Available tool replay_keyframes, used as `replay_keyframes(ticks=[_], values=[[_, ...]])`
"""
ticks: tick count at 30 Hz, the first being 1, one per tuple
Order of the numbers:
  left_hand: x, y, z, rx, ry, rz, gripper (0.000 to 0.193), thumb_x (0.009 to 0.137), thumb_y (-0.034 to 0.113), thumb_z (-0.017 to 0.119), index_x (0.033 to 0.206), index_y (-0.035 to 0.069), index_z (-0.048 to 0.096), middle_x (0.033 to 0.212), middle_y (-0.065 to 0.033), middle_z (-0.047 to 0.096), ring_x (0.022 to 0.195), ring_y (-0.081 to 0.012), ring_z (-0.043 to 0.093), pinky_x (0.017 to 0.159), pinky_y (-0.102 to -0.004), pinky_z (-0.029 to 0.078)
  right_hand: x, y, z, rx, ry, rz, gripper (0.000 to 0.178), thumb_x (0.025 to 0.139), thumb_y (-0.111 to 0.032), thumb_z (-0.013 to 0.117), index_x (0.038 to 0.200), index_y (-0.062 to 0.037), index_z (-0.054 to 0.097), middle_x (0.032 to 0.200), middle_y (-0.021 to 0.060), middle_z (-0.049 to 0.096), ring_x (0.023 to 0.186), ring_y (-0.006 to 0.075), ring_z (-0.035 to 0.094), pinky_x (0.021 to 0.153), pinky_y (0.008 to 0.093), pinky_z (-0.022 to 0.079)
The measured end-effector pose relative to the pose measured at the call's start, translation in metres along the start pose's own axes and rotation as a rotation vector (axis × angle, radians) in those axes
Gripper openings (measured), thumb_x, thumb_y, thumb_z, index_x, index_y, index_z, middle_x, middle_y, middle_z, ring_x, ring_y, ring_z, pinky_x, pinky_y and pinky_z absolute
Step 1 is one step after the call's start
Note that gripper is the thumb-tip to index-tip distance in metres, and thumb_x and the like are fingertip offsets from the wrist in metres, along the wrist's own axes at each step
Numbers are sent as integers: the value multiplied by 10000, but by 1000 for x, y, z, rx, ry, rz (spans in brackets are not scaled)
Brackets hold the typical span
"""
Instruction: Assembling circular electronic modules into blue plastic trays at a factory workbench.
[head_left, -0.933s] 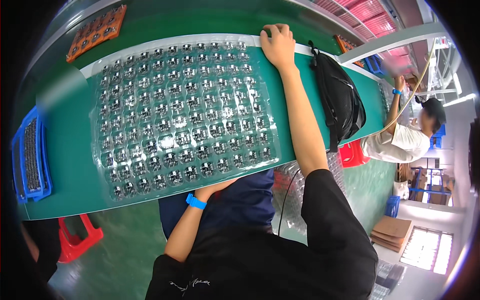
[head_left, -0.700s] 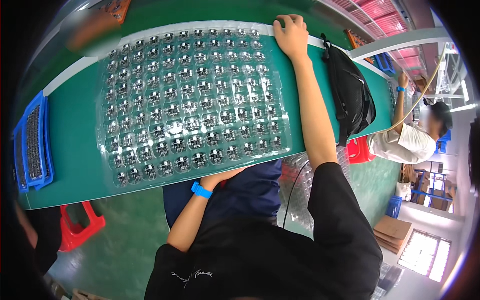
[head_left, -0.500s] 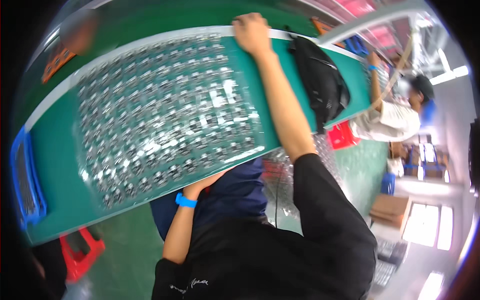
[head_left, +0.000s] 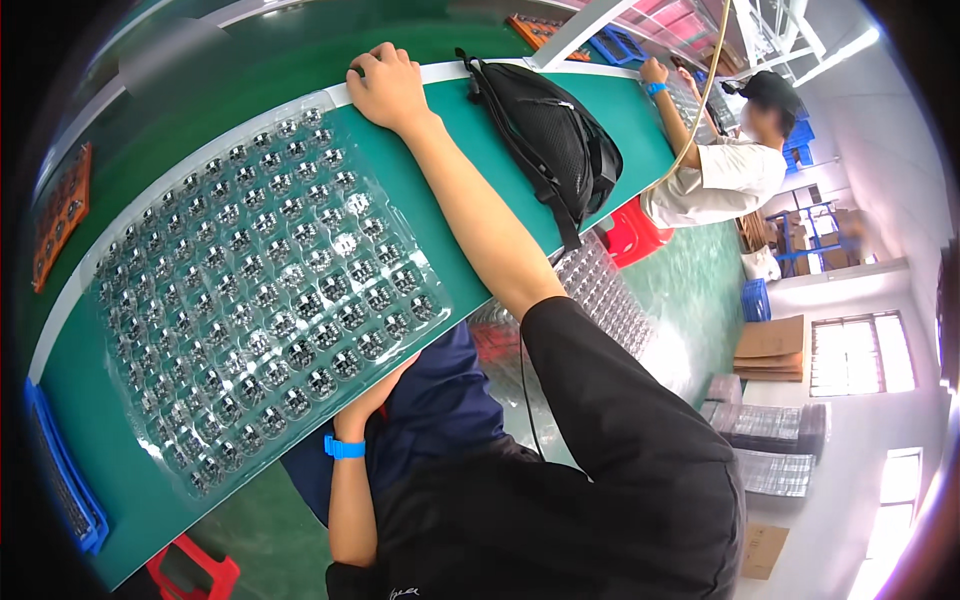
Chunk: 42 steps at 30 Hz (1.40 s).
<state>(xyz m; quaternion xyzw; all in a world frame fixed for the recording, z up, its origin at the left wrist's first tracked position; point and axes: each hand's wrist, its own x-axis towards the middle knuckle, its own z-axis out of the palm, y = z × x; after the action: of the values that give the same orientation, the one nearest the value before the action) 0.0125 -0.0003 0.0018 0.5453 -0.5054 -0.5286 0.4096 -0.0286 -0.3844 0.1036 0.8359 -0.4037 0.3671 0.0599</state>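
Note:
A clear plastic blister tray (head_left: 190, 340) lies on the green table (head_left: 440, 180), with rows of small shiny dark-and-silver parts in its pockets. My right hand (head_left: 388, 92) reaches across the table beyond the tray's far right corner. Its fingers are bent over the white far edge (head_left: 440, 72). My left hand (head_left: 372, 398) is low, beneath the near edge of the table by my lap. A blue band (head_left: 345, 447) circles that wrist, and the table hides the fingers. Neither hand touches the parts.
A black bag (head_left: 550, 135) lies right of my forearm. Further right, a person in a light shirt (head_left: 720, 180) works at the table beside a red stool (head_left: 637, 232). Blue (head_left: 65, 470) and orange bins (head_left: 62, 215) flank the left end. Stacked clear trays (head_left: 600, 290) stand below the table.
The view has turned, so the tray, bag and right arm appear further left. My right hand stays at the far edge and my left hand stays under the near edge.

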Motion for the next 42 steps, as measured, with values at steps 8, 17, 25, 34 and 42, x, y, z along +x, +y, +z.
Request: replay_keyframes(ticks=[8, 17, 25, 34, 42], values=[[-1, 0, -1, -26, -12, -36, 522, 978, 410, 737, 1366, 67, 670, 1407, -83, 674, 1268, -247, 627, 1105, -395, 458, 1, -2, -2, -15, -19, 11, 279, 904, -296, 679, 1087, -105, 766, 1199, 174, 622, 1113, 385, 606, 968, 522, 489], [0, -1, 0, -40, -26, -38, 525, 979, 411, 737, 1368, 65, 669, 1410, -83, 671, 1273, -246, 624, 1106, -392, 455, 1, -2, 0, -38, 51, 4, 307, 918, -304, 661, 1124, -100, 762, 1194, 168, 624, 1120, 382, 605, 984, 510, 489], [1, 1, 1, -20, -18, -10, 518, 985, 403, 731, 1370, 63, 663, 1415, -83, 667, 1276, -241, 619, 1107, -388, 454, 2, 0, -2, -17, -2, 25, 289, 918, -311, 661, 1100, -118, 775, 1209, 166, 629, 1147, 376, 606, 985, 523, 485], [0, 1, -1, -18, -32, 7, 557, 984, 434, 723, 1408, 81, 640, 1459, -73, 637, 1325, -242, 590, 1135, -389, 434, 0, -2, -2, -90, 75, -32, 320, 928, -314, 643, 1181, -163, 768, 1182, 120, 683, 1135, 353, 633, 1059, 534, 423], [0, 5, -1, -42, -36, -27, 551, 980, 440, 726, 1386, 75, 653, 1438, -76, 651, 1312, -249, 599, 1126, -393, 439, 0, -4, 0, -27, 94, 0, 457, 966, -338, 617, 1381, -153, 657, 1499, 171, 561, 1342, 402, 552, 1195, 632, 305]])
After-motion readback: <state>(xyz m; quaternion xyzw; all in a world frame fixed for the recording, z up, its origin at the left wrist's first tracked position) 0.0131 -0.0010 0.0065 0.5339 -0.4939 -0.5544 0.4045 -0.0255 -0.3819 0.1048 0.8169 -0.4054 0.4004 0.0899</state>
